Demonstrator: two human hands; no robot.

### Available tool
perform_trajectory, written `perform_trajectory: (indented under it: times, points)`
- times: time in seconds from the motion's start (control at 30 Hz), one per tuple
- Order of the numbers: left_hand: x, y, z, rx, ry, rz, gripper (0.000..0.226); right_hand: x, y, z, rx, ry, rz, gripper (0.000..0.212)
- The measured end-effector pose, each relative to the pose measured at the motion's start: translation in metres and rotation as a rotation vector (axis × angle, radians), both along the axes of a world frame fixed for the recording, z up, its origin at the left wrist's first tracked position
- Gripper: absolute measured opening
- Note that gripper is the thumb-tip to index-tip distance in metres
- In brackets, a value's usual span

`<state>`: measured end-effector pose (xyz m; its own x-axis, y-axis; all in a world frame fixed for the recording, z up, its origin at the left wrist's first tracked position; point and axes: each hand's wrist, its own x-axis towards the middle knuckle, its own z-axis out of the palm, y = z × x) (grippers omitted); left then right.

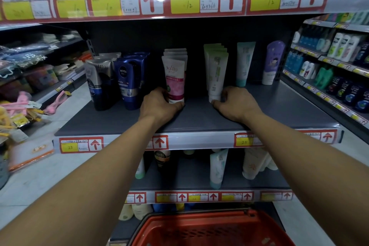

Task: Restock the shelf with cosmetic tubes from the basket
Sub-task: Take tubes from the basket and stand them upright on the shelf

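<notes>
Below, basket (pixel 211 229) sits handy while left hand (pixel 159 104) grips pink tube (pixel 174 80) and right hand (pixel 235 102) grips green tube (pixel 216 78), seemingly squaring rows on shelf (pixel 111 120).

Head camera looks forward-down, close to the shelf (pixel 199 118).

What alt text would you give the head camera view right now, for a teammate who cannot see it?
Both hands reach onto a grey shelf: the left hand grips the base of a pink Softto tube, and the right hand holds the base of a white-and-green tube, each fronting a row. Dark blue tubes stand to the left; a red basket sits below.
</notes>
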<state>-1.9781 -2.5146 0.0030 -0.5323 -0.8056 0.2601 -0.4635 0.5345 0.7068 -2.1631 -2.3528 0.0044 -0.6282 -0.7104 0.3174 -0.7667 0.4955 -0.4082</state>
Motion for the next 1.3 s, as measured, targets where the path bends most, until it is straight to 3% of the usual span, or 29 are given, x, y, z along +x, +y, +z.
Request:
perform_trajectory:
  times: [0.2,0.37,0.47,0.6,0.73,0.93,1.1,1.3]
  points:
    - [0.001,0.003,0.002,0.018,-0.006,-0.007,0.057,0.001,0.0,0.001,-0.009,-0.015,-0.007,0.039]
    - [0.005,0.008,0.008,0.066,0.046,0.034,0.04,-0.002,0.003,0.003,-0.008,-0.096,-0.014,0.052]
    - [0.013,0.015,0.01,0.065,0.023,0.01,0.048,-0.002,0.008,0.007,0.044,-0.12,0.012,0.056]
    - [0.023,0.021,0.018,0.097,-0.044,0.032,0.04,-0.004,0.02,0.018,0.193,-0.093,0.028,0.07]
    - [0.035,0.039,0.024,0.074,-0.079,0.003,0.028,-0.001,0.042,0.022,0.166,-0.056,0.019,0.057]
    - [0.061,0.079,0.026,0.039,0.074,-0.047,0.022,0.051,0.069,0.011,0.138,0.096,0.059,0.037]
    - [0.079,0.114,0.024,-0.048,0.097,-0.117,0.028,0.102,0.09,0.002,0.01,0.239,0.077,0.035]
    - [0.097,0.152,-0.002,-0.083,0.068,-0.173,0.018,0.143,0.119,-0.021,-0.075,0.383,0.061,0.036]
